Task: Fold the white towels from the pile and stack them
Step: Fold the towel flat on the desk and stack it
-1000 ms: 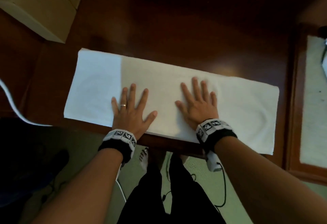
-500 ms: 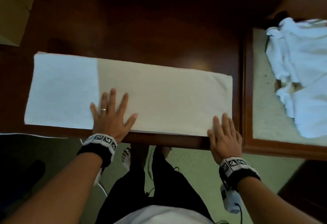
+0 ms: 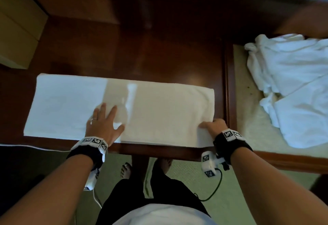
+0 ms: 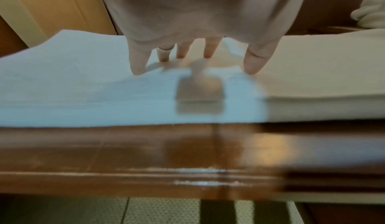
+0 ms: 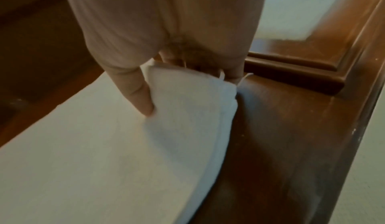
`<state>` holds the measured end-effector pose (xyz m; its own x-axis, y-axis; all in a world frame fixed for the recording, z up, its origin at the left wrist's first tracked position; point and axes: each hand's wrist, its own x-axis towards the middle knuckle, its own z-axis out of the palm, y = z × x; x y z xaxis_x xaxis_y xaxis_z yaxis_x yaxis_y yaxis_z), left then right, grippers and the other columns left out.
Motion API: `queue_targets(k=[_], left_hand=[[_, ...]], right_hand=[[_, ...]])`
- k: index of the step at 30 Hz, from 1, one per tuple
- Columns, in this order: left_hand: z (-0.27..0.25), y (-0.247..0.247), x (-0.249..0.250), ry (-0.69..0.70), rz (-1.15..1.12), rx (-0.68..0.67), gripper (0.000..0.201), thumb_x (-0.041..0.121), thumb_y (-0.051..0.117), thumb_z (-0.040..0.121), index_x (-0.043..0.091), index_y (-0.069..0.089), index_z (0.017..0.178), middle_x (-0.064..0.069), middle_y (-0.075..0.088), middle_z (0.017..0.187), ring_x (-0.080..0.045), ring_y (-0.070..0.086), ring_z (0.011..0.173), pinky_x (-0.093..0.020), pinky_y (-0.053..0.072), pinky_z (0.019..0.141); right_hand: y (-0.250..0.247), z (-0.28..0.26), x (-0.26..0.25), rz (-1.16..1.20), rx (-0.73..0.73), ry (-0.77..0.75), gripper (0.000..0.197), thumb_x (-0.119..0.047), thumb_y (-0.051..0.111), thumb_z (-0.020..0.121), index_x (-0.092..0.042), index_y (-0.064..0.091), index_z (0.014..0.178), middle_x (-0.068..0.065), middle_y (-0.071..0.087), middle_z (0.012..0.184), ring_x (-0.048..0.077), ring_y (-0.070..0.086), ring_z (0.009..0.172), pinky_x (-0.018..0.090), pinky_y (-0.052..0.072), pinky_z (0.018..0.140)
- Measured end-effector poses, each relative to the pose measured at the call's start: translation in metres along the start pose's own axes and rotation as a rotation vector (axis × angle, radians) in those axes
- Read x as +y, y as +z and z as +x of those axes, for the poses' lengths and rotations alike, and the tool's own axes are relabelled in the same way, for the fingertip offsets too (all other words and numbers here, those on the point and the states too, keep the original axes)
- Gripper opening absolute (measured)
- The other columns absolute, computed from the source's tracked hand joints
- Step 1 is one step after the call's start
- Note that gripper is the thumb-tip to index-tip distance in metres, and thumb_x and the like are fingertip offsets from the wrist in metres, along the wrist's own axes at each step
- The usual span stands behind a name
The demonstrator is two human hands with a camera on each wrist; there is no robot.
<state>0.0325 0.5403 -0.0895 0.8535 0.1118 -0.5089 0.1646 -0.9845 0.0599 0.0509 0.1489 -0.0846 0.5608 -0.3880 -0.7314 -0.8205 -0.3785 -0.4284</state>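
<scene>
A long white towel [image 3: 159,111], folded into a strip, lies across the dark wooden table [image 3: 159,50]. My left hand [image 3: 104,123] lies flat on its near middle with fingers spread; the left wrist view shows those straight fingers [image 4: 137,63] pressing the towel [image 4: 83,87]. My right hand [image 3: 213,126] grips the towel's near right corner, thumb on top. In the right wrist view the thumb [image 5: 137,94] pinches the lifted corner of the towel [image 5: 187,105] while the other fingers curl under its edge. A pile of unfolded white towels [image 3: 292,82] lies to the right.
The pile rests on a pale cushioned seat with a wooden frame [image 3: 229,82] right of the table. A tan box [image 3: 19,22] stands at the far left. Green carpet [image 3: 186,171], my feet and a cable are below the table's near edge.
My right hand slid from the towel's middle to its near right corner and took hold of it. The left hand stayed flat on the towel. The view swung right, showing the pile.
</scene>
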Motion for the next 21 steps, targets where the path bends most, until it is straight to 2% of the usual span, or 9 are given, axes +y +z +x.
queue_targets(k=[2, 4, 6, 8, 12, 15, 17, 19, 21], left_hand=[[-0.001, -0.006, 0.006, -0.029, -0.029, -0.037, 0.079, 0.061, 0.048, 0.094, 0.034, 0.011, 0.158, -0.002, -0.006, 0.168, -0.030, 0.002, 0.153, -0.048, 0.021, 0.121], [-0.002, -0.013, 0.011, -0.043, -0.113, -0.059, 0.073, 0.056, 0.050, 0.096, 0.032, 0.019, 0.157, 0.001, 0.001, 0.168, -0.028, 0.009, 0.153, -0.046, 0.025, 0.119], [-0.003, -0.020, 0.016, -0.010, -0.165, -0.029, 0.066, 0.051, 0.051, 0.097, 0.028, 0.028, 0.155, 0.003, 0.012, 0.167, -0.024, 0.019, 0.151, -0.043, 0.029, 0.118], [-0.006, -0.026, 0.022, 0.038, -0.135, 0.018, 0.061, 0.046, 0.052, 0.098, 0.025, 0.035, 0.153, 0.002, 0.022, 0.164, -0.022, 0.027, 0.148, -0.039, 0.031, 0.116], [-0.007, -0.030, 0.029, 0.068, -0.056, 0.059, 0.057, 0.046, 0.050, 0.099, 0.024, 0.040, 0.150, 0.001, 0.028, 0.162, -0.022, 0.029, 0.147, -0.037, 0.029, 0.115], [-0.006, -0.026, 0.030, 0.133, -0.025, 0.050, 0.057, 0.046, 0.052, 0.098, 0.024, 0.043, 0.149, 0.001, 0.031, 0.161, -0.020, 0.032, 0.146, -0.036, 0.031, 0.115], [-0.008, -0.024, 0.033, 0.187, -0.042, 0.047, 0.051, 0.041, 0.058, 0.093, 0.021, 0.055, 0.140, -0.003, 0.043, 0.154, -0.024, 0.045, 0.137, -0.039, 0.040, 0.108], [-0.008, -0.023, 0.036, 0.243, -0.081, 0.066, 0.046, 0.038, 0.062, 0.079, 0.014, 0.071, 0.118, -0.010, 0.062, 0.134, -0.032, 0.064, 0.115, -0.046, 0.053, 0.093], [-0.003, -0.021, 0.034, 0.270, -0.111, 0.062, 0.046, 0.039, 0.059, 0.070, 0.012, 0.076, 0.103, -0.013, 0.069, 0.117, -0.035, 0.070, 0.098, -0.049, 0.058, 0.081]], right_hand=[[-0.006, 0.000, -0.006, -0.025, -0.004, -0.035, 0.037, -0.016, 0.079, 0.074, -0.001, 0.069, 0.106, 0.015, 0.071, 0.094, 0.031, 0.067, 0.080, 0.039, 0.056, 0.076], [-0.020, 0.000, -0.025, -0.070, 0.061, -0.133, 0.036, -0.015, 0.079, 0.073, -0.006, 0.069, 0.107, 0.012, 0.070, 0.096, 0.029, 0.065, 0.083, 0.035, 0.054, 0.075], [-0.043, 0.001, -0.058, -0.101, 0.175, -0.262, 0.029, -0.014, 0.074, 0.078, -0.008, 0.065, 0.104, 0.011, 0.067, 0.095, 0.029, 0.062, 0.084, 0.031, 0.046, 0.071], [-0.071, 0.002, -0.097, -0.180, 0.338, -0.395, 0.021, -0.018, 0.067, 0.082, -0.009, 0.058, 0.098, 0.013, 0.061, 0.092, 0.033, 0.059, 0.085, 0.034, 0.041, 0.069], [-0.120, 0.000, -0.159, -0.372, 0.602, -0.639, 0.029, -0.019, 0.063, 0.085, -0.007, 0.052, 0.109, 0.019, 0.053, 0.120, 0.041, 0.055, 0.099, 0.044, 0.043, 0.079], [-0.133, -0.014, -0.185, -0.448, 0.730, -0.747, 0.025, -0.019, 0.061, 0.086, -0.009, 0.049, 0.104, 0.018, 0.047, 0.118, 0.043, 0.055, 0.091, 0.042, 0.036, 0.067], [-0.123, -0.024, -0.190, -0.477, 0.770, -0.857, 0.024, -0.018, 0.064, 0.083, -0.009, 0.050, 0.101, 0.018, 0.049, 0.113, 0.043, 0.055, 0.083, 0.040, 0.034, 0.063], [-0.101, -0.036, -0.185, -0.514, 0.754, -0.979, 0.025, -0.018, 0.067, 0.080, -0.009, 0.053, 0.098, 0.018, 0.052, 0.104, 0.041, 0.054, 0.074, 0.038, 0.034, 0.057], [-0.070, -0.049, -0.173, -0.562, 0.680, -1.069, 0.027, -0.019, 0.070, 0.076, -0.009, 0.053, 0.095, 0.015, 0.053, 0.096, 0.038, 0.054, 0.065, 0.035, 0.033, 0.052]])
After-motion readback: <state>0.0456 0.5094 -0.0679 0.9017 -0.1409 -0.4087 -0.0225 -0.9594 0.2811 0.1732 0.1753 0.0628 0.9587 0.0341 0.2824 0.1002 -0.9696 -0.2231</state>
